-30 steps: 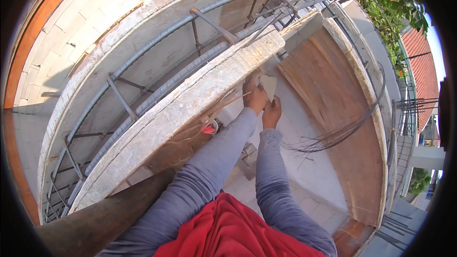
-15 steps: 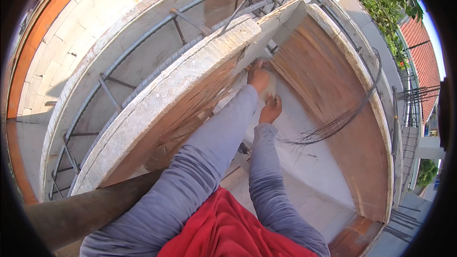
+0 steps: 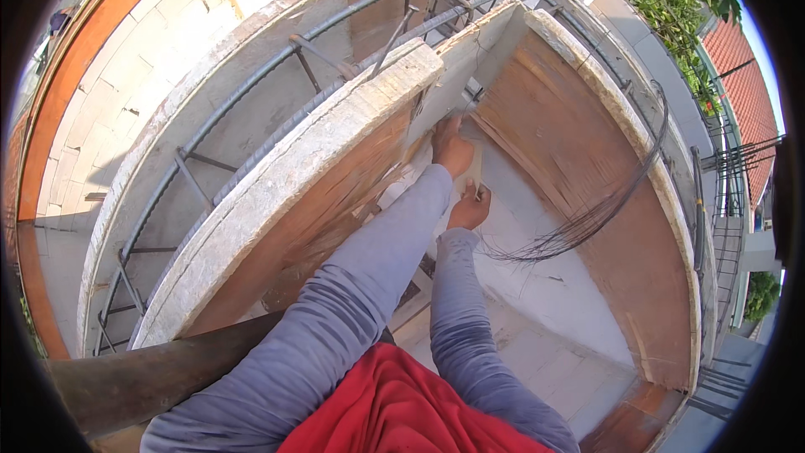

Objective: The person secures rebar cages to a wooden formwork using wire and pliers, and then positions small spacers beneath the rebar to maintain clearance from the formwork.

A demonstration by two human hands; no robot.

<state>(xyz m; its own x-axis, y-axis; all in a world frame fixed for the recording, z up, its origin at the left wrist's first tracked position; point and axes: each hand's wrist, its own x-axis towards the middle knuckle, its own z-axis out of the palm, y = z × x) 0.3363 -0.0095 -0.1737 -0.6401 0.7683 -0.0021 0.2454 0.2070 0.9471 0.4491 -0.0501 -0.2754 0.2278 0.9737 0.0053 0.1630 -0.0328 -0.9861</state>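
My left hand (image 3: pixel 454 153) reaches into the far corner between the plywood form panels, its fingers closed at the left edge of a pale flat piece (image 3: pixel 475 166). My right hand (image 3: pixel 470 208) is just below and nearer, with thumb and fingers pinched at the lower end of that piece. What the piece is made of I cannot tell, and my left hand covers part of it. To the left runs a thick-edged plywood panel (image 3: pixel 285 243). A narrow end panel (image 3: pixel 470 59) stands just beyond my left hand.
A curved brown plywood panel (image 3: pixel 579 176) walls the right side. Loose thin wire (image 3: pixel 579 231) hangs over it. Steel reinforcing bars (image 3: pixel 214 113) arch beyond the left panel. A round pole (image 3: pixel 168 369) lies under my left forearm. Green plants (image 3: pixel 654 0) grow at the far right.
My left hand has shifted slightly down, its wrist more bent. My right hand has moved a little left and nearer. The pale piece has turned and shows narrower now.
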